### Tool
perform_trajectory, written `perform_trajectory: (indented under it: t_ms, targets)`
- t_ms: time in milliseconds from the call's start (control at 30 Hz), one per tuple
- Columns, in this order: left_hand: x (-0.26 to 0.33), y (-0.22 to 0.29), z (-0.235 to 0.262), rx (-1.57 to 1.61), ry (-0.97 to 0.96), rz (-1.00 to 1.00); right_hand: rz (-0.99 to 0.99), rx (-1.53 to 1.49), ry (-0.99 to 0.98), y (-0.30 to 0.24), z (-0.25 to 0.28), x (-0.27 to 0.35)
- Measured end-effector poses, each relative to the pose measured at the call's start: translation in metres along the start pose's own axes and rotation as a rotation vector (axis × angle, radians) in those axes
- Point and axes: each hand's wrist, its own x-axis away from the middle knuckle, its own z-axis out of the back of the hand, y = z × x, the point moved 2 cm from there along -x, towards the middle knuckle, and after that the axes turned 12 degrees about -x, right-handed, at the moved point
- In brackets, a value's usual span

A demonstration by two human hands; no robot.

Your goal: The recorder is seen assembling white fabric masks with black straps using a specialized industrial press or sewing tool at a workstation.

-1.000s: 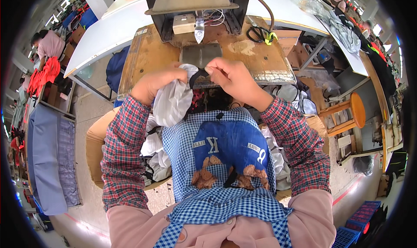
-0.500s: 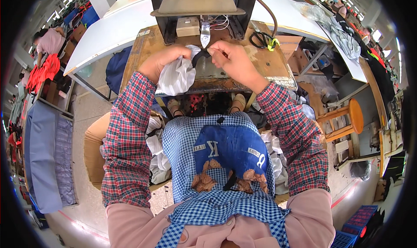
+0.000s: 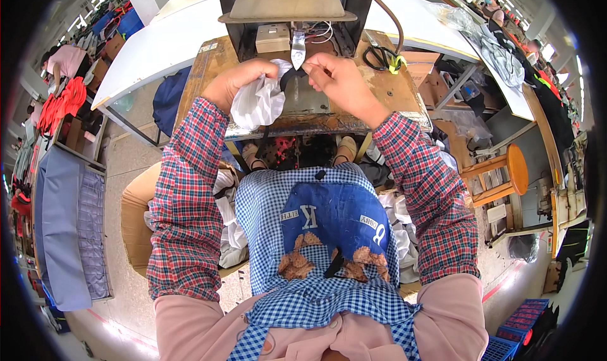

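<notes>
The left hand (image 3: 240,81) has its fingers clamped on a white cloth (image 3: 258,105), which looks thin and soft, with fine lines and many small folds. The cloth hangs as a rounded pouch over the front part of the wooden bench (image 3: 401,94). At its upper right side there is a dark, matte black strip (image 3: 289,78). On the end of this strip the thumb and forefinger of the right hand (image 3: 343,83) are pressed together. The place is just below a pointed metal tip (image 3: 298,50), flat and shiny like a narrow blade.

The bench has a worn brown surface, with a chipped and stained front edge; a smooth grey metal plate (image 3: 313,102) is set in it. To the right lie scissors (image 3: 377,59) with black looped handles, near a yellow-green tie (image 3: 397,64). Lower on the left, a curved cardboard box (image 3: 134,219) holds crumpled white and black fabric (image 3: 232,238).
</notes>
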Motion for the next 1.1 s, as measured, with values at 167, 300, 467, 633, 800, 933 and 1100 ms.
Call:
perform_trajectory:
  t_ms: [167, 300, 467, 633, 800, 933, 1100]
  targets:
    - [-0.003, -0.003, 0.005, -0.031, 0.015, -0.006, 0.008, 0.004, -0.006, 0.001, 0.000, -0.002]
    - [-0.003, -0.004, 0.005, -0.150, -0.001, -0.068, -0.001, -0.027, -0.008, 0.001, 0.003, 0.000]
    - [-0.002, -0.002, 0.008, -0.221, -0.032, -0.060, -0.017, -0.090, 0.002, 0.000, 0.003, -0.001]
    - [-0.008, -0.001, 0.002, -0.093, 0.091, 0.052, -0.094, -0.152, -0.001, 0.002, 0.004, -0.002]
    - [-0.002, 0.008, -0.010, -0.143, 0.142, 0.046, -0.194, -0.283, -0.013, 0.002, 0.007, -0.001]
    - [0.009, 0.003, -0.019, -0.138, 0.102, 0.074, -0.271, -0.407, -0.079, -0.002, -0.001, 0.012]
    - [0.042, -0.011, -0.063, 0.155, 0.068, 0.201, -0.453, -0.746, -0.104, -0.014, -0.031, 0.054]
